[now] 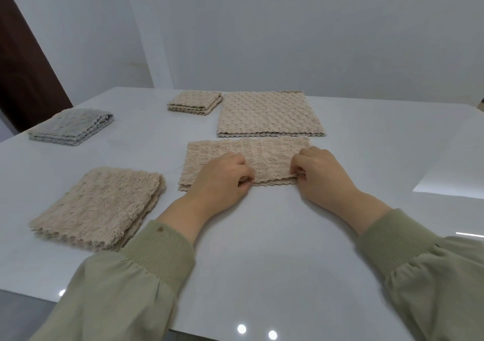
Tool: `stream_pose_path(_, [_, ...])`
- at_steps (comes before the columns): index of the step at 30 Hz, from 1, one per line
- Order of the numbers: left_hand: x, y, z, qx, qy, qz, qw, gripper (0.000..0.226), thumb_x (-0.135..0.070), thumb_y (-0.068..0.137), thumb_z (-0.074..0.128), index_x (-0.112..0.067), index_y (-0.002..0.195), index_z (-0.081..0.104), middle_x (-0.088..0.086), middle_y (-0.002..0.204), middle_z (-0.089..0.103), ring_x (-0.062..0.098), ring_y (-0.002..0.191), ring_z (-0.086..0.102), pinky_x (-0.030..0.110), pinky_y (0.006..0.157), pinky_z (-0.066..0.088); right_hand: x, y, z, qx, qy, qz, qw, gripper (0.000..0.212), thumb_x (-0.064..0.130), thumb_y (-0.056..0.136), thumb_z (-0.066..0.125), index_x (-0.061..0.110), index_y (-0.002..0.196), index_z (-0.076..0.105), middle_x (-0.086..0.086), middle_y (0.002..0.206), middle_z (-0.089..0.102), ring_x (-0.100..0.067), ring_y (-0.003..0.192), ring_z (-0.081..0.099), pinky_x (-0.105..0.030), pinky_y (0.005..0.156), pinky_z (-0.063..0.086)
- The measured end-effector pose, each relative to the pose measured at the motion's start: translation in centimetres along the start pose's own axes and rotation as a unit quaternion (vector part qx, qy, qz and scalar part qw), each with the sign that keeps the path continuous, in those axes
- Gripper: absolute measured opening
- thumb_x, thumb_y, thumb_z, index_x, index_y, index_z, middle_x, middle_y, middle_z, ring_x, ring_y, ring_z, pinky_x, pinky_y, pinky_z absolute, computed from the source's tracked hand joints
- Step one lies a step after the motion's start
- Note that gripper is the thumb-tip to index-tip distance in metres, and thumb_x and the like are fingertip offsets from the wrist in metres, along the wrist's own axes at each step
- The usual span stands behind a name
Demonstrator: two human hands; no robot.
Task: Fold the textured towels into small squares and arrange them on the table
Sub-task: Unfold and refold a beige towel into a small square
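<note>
Our left hand (222,178) and right hand (322,173) each pinch the near edge of the half-folded beige towel (264,154) on the white bench (262,236).

Nothing readable: no text, label, brand or number on the half-folded towel (262,154), other towels (269,114), table (262,236) or wall (288,39). Small brown mark (159,227) on left sleeve cuff (162,249), too small to read.

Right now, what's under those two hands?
A beige towel strip on the white table; the left hand and right hand each pinch its near edge. The stretch of edge beneath them is covered.
</note>
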State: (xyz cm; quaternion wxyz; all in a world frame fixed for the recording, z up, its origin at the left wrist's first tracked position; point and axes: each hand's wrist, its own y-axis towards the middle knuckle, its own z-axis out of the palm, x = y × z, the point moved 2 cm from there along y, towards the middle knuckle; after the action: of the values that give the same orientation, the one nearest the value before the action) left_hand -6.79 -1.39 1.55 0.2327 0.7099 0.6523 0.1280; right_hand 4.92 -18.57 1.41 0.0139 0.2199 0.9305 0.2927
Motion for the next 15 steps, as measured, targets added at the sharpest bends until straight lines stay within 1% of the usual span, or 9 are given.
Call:
stream_pose_path(4, [-0.1,0.01,-0.03,-0.006,-0.01,0.002,1.0,0.011,-0.017,0.074,0.062,-0.016,0.072,0.073,-0.001,0.069,0.061,0.023,0.068,0.059,0.033,0.052,0.05,0.16,-0.01,-0.84,-0.081,0.007,0.009,0.997,0.022,-0.006,0.059,0.049,0.01,0.067,0.062,-0.003,0.064,0.058,-0.028,0.063,0.051,-0.033,0.061,0.041])
stream_pose_path(6, [-0.06,0.01,0.06,-0.001,-0.011,-0.002,1.0,0.011,-0.016,0.073,0.061,-0.016,0.07,0.072,-0.001,0.067,0.06,0.024,0.066,0.059,0.034,0.051,0.05,0.3,-0.13,-1.05,-0.097,0.0,0.006,0.995,0.022,-0.008,0.059,0.05,0.009,0.066,0.062,-0.003,0.063,0.057,-0.027,0.062,0.05,-0.032,0.061,0.039])
stream_pose_path(7, [-0.06,0.0,0.05,0.001,-0.011,-0.002,1.0,0.011,-0.016,0.073,0.061,-0.016,0.069,0.072,0.0,0.067,0.06,0.024,0.065,0.059,0.034,0.051,0.05,0.3,-0.28,-1.02,-0.089,-0.008,0.0,0.996,0.021,-0.008,0.059,0.051,0.01,0.065,0.062,-0.002,0.062,0.056,-0.027,0.062,0.05,-0.031,0.061,0.038])
stream_pose_path(9, [-0.04,-0.02,0.02,0.003,-0.012,0.003,1.0,0.011,-0.015,0.072,0.061,-0.016,0.068,0.071,0.0,0.066,0.06,0.025,0.064,0.059,0.034,0.051,0.05,0.1,-0.73,-0.71,-0.048,-0.031,-0.017,0.998,0.02,-0.004,0.061,0.052,0.013,0.065,0.061,-0.001,0.062,0.056,-0.027,0.062,0.052,-0.031,0.063,0.037])
stream_pose_path(11, [-0.11,-0.02,0.08,0.003,-0.017,0.011,1.0,0.013,-0.016,0.073,0.059,-0.016,0.068,0.07,0.0,0.065,0.06,0.024,0.065,0.059,0.032,0.052,0.05,-0.32,-0.97,-0.44,-0.006,-0.048,-0.021,0.999,0.02,-0.005,0.062,0.058,0.015,0.066,0.062,0.0,0.064,0.057,-0.028,0.064,0.055,-0.033,0.064,0.038])
stream_pose_path(13, [-0.21,-0.01,0.14,-0.002,-0.02,0.02,1.0,0.02,-0.02,0.076,0.052,-0.016,0.067,0.07,0.0,0.065,0.06,0.024,0.065,0.059,0.031,0.052,0.049,-0.57,-0.99,-0.39,0.022,-0.067,-0.009,0.997,0.027,-0.01,0.057,0.066,0.016,0.066,0.063,-0.001,0.065,0.057,-0.029,0.065,0.056,-0.032,0.064,0.037])
stream_pose_path(15, [-0.19,0.02,0.12,-0.001,-0.022,0.018,1.0,0.02,-0.021,0.075,0.052,-0.016,0.067,0.07,-0.001,0.065,0.06,0.024,0.064,0.059,0.032,0.051,0.05,-0.55,-0.98,-0.43,0.036,-0.093,0.001,0.995,0.03,-0.012,0.053,0.066,0.015,0.066,0.063,-0.003,0.065,0.057,-0.029,0.064,0.056,-0.03,0.063,0.033])
